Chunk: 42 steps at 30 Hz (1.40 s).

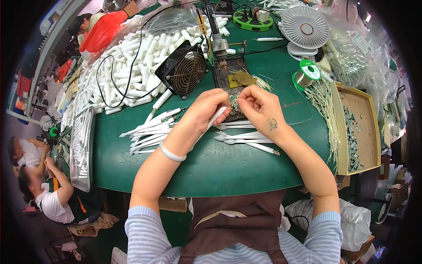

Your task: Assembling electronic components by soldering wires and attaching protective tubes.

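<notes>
My left hand (207, 108) is closed around a slim white plastic stick (216, 117), which slants down along my wrist. Close beside it, my right hand (262, 109) pinches thumb and finger together; whatever is between them is too small to make out. Both hands meet in front of a soldering iron (212, 24) clamped upright on a stand. Between them shows a heap of tiny metallic parts (235, 105), partly covered by my fingers. White pointed sticks (149, 135) lie left of my hands, some with circuit boards at their ends. More white sticks (248, 140) lie under my right wrist.
A black square fan (187, 71) stands before a large pile of white tubes (136, 66). On the right are a solder spool (306, 75), bundled wires (323, 119), a yellow box (376, 132) of small circuit boards and a white fan (305, 28). A metal tray (90, 167) stands left; people work beyond it.
</notes>
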Each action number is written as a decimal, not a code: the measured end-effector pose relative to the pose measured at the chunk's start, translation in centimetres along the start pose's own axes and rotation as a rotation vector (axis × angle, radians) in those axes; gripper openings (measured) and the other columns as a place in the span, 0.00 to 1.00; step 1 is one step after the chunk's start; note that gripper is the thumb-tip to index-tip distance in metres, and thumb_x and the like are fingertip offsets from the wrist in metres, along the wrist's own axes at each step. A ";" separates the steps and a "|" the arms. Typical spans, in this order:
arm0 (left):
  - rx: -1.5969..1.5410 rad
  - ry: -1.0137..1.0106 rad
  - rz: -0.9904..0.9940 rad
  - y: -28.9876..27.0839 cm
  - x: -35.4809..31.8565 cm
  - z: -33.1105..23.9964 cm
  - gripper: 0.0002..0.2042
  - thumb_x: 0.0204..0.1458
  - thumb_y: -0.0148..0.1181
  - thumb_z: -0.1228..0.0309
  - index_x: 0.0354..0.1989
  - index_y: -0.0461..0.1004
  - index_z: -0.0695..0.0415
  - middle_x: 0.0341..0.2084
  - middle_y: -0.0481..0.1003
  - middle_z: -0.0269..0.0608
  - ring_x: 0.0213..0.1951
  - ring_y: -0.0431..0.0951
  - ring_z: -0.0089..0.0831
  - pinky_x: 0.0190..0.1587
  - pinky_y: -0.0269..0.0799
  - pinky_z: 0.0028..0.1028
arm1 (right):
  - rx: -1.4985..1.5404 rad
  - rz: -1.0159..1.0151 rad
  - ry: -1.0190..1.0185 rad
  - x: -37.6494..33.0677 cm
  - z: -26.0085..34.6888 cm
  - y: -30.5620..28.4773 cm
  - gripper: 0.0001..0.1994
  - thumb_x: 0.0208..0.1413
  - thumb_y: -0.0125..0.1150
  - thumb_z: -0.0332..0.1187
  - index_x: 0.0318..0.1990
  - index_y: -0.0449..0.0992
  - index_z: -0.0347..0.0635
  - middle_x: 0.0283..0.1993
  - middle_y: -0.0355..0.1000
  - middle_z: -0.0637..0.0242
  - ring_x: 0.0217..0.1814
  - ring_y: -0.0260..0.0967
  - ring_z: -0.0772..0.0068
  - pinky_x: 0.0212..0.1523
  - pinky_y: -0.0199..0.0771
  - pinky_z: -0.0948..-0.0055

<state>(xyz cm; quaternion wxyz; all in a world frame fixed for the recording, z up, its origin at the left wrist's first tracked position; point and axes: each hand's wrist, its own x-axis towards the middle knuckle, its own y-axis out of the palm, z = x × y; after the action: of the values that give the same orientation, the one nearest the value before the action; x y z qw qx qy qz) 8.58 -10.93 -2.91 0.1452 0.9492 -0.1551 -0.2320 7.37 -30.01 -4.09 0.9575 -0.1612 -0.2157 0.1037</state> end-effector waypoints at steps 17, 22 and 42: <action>-0.024 0.094 -0.018 -0.6 1.3 -0.3 0.05 0.49 0.52 0.74 0.24 0.66 0.59 0.16 0.69 0.41 0.11 0.63 0.24 0.11 0.53 0.23 | -0.025 -0.079 -0.041 0.7 -0.4 0.8 0.03 0.56 0.63 0.25 0.36 0.77 0.35 0.26 0.71 0.76 0.23 0.57 0.91 0.22 0.57 0.85; -0.006 0.116 -0.022 -0.5 1.3 -0.2 0.06 0.50 0.52 0.73 0.24 0.67 0.59 0.16 0.70 0.41 0.11 0.63 0.23 0.11 0.54 0.22 | -0.020 -0.075 -0.036 0.7 -0.5 0.7 0.03 0.57 0.63 0.25 0.36 0.76 0.34 0.27 0.71 0.76 0.24 0.58 0.91 0.23 0.57 0.85; -0.030 0.021 0.021 -0.3 0.6 0.4 0.04 0.48 0.53 0.74 0.25 0.66 0.58 0.15 0.70 0.40 0.10 0.64 0.24 0.11 0.54 0.23 | 0.146 0.062 0.176 0.8 -1.4 0.6 0.05 0.58 0.62 0.24 0.41 0.75 0.34 0.29 0.70 0.79 0.27 0.58 0.95 0.26 0.58 0.89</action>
<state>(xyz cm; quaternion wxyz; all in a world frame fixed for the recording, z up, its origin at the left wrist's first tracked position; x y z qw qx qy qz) 8.94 -10.96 -3.56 0.1635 0.9476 -0.1602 -0.2229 8.64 -29.63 -5.21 0.9782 -0.1063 -0.1175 0.1343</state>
